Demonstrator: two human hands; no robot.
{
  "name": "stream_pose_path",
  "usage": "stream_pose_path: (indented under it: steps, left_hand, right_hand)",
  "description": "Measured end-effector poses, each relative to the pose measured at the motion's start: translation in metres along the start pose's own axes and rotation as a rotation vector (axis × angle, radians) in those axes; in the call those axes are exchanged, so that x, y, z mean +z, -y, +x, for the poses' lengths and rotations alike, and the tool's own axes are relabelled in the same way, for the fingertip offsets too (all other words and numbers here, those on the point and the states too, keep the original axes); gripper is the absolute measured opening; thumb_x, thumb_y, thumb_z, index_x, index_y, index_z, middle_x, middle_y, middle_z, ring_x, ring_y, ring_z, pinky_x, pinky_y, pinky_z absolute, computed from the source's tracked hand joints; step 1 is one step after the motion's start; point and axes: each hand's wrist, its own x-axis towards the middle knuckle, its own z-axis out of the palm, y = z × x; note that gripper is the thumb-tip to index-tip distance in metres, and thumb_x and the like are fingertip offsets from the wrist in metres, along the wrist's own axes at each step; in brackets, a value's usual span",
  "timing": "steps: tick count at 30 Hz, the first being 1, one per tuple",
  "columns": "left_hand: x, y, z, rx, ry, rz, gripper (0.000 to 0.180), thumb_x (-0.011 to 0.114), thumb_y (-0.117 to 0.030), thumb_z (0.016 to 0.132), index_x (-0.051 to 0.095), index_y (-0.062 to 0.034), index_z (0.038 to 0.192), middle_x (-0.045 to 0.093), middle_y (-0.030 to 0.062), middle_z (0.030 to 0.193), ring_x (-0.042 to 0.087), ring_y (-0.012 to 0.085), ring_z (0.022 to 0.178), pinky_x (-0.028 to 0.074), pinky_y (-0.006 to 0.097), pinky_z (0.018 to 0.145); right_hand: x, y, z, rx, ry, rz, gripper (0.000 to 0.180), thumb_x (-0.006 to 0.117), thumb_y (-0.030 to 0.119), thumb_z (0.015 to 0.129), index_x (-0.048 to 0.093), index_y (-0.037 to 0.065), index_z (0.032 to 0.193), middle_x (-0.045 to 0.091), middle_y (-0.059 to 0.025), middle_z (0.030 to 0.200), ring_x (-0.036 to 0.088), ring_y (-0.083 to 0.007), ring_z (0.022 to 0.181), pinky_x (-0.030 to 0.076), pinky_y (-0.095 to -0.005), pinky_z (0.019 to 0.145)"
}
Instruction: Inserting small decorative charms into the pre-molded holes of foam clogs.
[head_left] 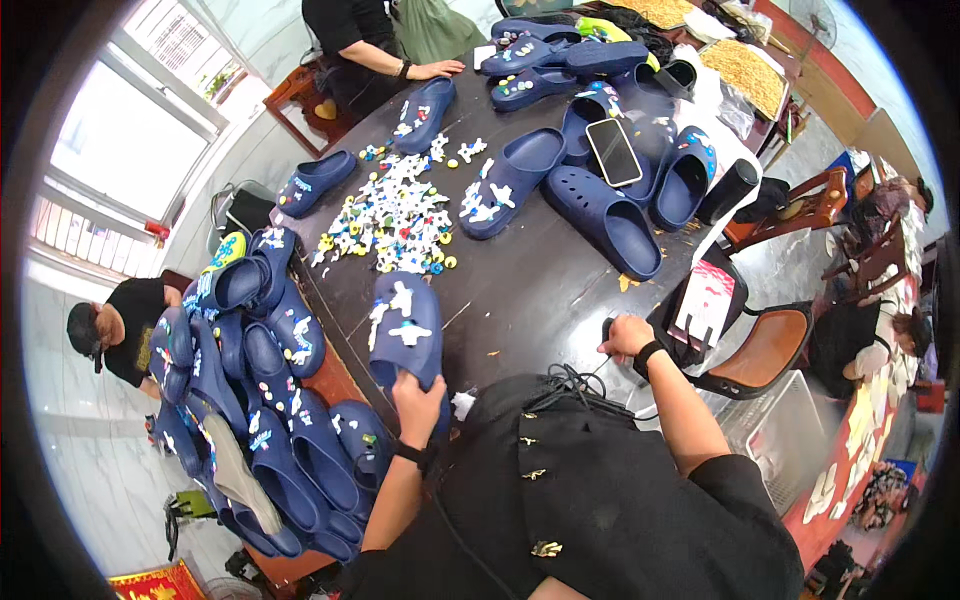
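Observation:
My left hand (418, 405) grips a navy clog (407, 340) by its heel end, at the near edge of the dark table. White charms sit on the clog's upper. My right hand (628, 338) is closed near the table's right edge, with a small dark bit showing at its fingertips; I cannot make out what it is. Beyond the held clog lies a loose heap of small charms (385, 220), mostly white with some yellow, green and blue. Another navy clog with white charms (513, 183) rests right of the heap, and a plain navy clog (605, 220) lies farther right.
A tall pile of navy clogs (265, 360) stands at the left. More clogs (560, 60) crowd the far end, and a phone (613, 153) lies on clogs. A brown chair (765, 345) stands at right. Co-workers are at the far edge, left and right; one person's hand (437, 69) touches the table.

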Motion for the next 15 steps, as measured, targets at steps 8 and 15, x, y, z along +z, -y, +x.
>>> stream_pose_path:
  steps: [8, 15]
  left_hand:
    - [0.022, 0.013, -0.013, 0.152, 0.065, 0.081, 0.032, 0.062, -0.007, 0.074, 0.057, 0.0074, 0.102, 0.058, 0.0267, 0.100, 0.058, 0.0437, 0.086, 0.047, 0.046, 0.075]
    - [-0.008, 0.072, 0.025, 0.013, -0.277, 0.206, 0.026, 0.061, -0.006, 0.074, 0.056, 0.0098, 0.093, 0.058, 0.0276, 0.092, 0.056, 0.0454, 0.087, 0.045, 0.047, 0.077]
  right_hand:
    - [0.002, -0.005, -0.006, -0.070, -0.421, 0.160, 0.026, 0.070, 0.031, 0.075, 0.068, 0.005, 0.076, 0.066, -0.0147, 0.071, 0.066, -0.0313, 0.072, 0.052, -0.0426, 0.068]
    - [-0.074, -0.053, 0.036, -0.055, -0.972, 0.169, 0.039, 0.070, 0.025, 0.079, 0.056, 0.004, 0.110, 0.060, -0.0198, 0.105, 0.055, -0.0382, 0.102, 0.045, -0.0442, 0.086]
